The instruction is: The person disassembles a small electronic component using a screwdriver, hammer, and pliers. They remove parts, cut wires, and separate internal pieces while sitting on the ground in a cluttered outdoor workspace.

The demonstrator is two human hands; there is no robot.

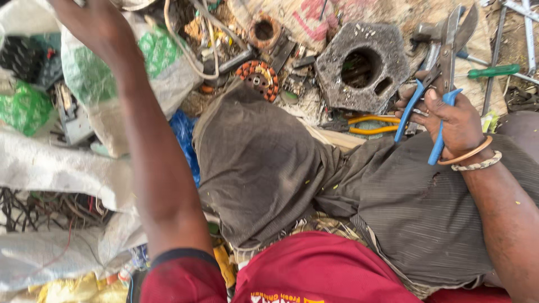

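Head view, looking down at a seated person's lap among scrap metal on the ground. The right hand [452,120] has its fingers closed around the blue handles of metal snips [443,62], blades pointing up and away beside a grey hexagonal metal casting [362,67]. The left hand [92,22] stretches far out toward white woven sacks [163,67]; its fingers run past the frame edge, so I cannot tell whether they grip anything. A copper-wound motor stator [257,78] lies just beyond the knee. The work seems to be between cuts: the snips wait while the left hand fetches. A cut would call for a piece held between the blades.
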